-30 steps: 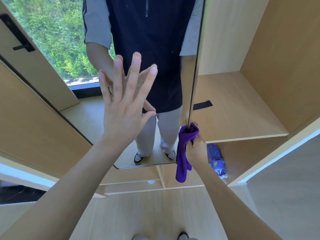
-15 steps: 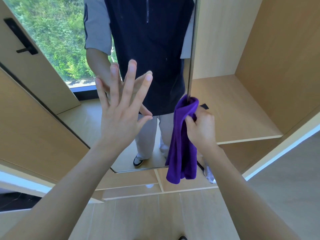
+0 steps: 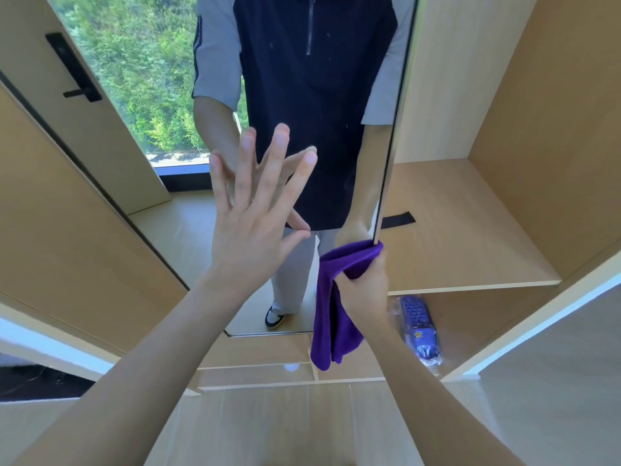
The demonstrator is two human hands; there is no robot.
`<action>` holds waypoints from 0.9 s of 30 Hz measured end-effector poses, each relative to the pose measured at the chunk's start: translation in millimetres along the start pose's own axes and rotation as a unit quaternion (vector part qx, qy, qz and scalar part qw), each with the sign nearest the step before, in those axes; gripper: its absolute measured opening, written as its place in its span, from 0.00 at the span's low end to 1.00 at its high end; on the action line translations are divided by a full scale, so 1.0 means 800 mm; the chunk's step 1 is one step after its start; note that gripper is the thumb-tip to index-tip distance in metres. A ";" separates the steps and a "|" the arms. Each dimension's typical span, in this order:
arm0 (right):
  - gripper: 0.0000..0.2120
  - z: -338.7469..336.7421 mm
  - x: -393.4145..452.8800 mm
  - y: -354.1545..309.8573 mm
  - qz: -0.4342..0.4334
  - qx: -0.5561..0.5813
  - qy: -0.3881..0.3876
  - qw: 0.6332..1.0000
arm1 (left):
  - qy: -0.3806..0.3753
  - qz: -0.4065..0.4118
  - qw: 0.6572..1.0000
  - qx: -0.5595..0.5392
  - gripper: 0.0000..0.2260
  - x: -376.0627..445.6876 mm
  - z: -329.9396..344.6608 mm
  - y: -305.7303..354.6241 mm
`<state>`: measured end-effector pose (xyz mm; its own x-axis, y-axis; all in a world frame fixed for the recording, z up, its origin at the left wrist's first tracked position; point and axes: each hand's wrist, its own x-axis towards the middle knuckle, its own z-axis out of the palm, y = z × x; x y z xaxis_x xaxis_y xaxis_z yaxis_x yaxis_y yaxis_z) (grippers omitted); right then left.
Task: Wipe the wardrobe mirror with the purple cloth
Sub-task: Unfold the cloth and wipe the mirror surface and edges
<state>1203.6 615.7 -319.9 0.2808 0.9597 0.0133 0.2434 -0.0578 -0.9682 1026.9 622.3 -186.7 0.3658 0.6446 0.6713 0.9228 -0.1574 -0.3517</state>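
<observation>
purple cloth [image 3: 336,307] is bunched in the right hand [image 3: 364,284], which grips it against the mirror [image 3: 312,95] at its right edge, low down. the left hand [image 3: 255,223] rests flat on the glass, fingers spread. specks higher up suggest wiping is unfinished.

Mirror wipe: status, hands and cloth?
Left hand open, fingers spread against the mirror. Right hand grips purple cloth at mirror's right edge. Nothing in the way.
</observation>
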 end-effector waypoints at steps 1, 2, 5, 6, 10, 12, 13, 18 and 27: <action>0.22 -0.001 0.002 -0.003 -0.004 -0.001 -0.001 1.000 | 0.002 0.000 1.000 0.002 0.53 0.000 0.001 0.000; 0.20 -0.002 0.004 -0.012 -0.016 -0.001 0.004 1.000 | 0.005 -0.001 1.000 0.004 0.52 0.000 0.002 0.001; 0.17 -0.008 0.015 -0.062 -0.073 0.033 0.052 0.995 | 0.011 -0.005 1.000 0.001 0.49 -0.002 0.002 0.002; 0.17 -0.009 0.019 -0.084 -0.093 0.052 0.075 0.991 | 0.012 -0.006 1.000 -0.002 0.48 -0.002 0.001 0.003; 0.12 -0.013 0.034 -0.165 -0.146 0.130 0.163 0.967 | 0.013 -0.009 1.000 -0.009 0.46 0.000 -0.002 0.003; 0.09 -0.013 0.036 -0.168 -0.159 0.157 0.167 0.960 | 0.011 -0.009 1.000 -0.004 0.46 0.000 -0.002 0.003; 0.07 -0.013 0.034 -0.157 -0.161 0.158 0.159 0.961 | 0.010 -0.010 1.000 0.000 0.47 -0.001 -0.002 0.003; 0.16 -0.001 -0.001 -0.034 -0.087 0.057 0.041 0.994 | 0.008 -0.006 1.000 0.003 0.51 -0.002 0.003 0.000; 0.30 0.013 -0.044 0.077 0.096 -0.092 -0.010 0.991 | 0.025 0.020 0.999 -0.001 0.53 -0.006 0.016 -0.013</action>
<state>1198.9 581.5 -382.6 0.3209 0.9310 -0.1738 0.3519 -0.2876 -0.8908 1014.3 630.8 -194.8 0.4075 0.5995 0.6889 0.9077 -0.1829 -0.3778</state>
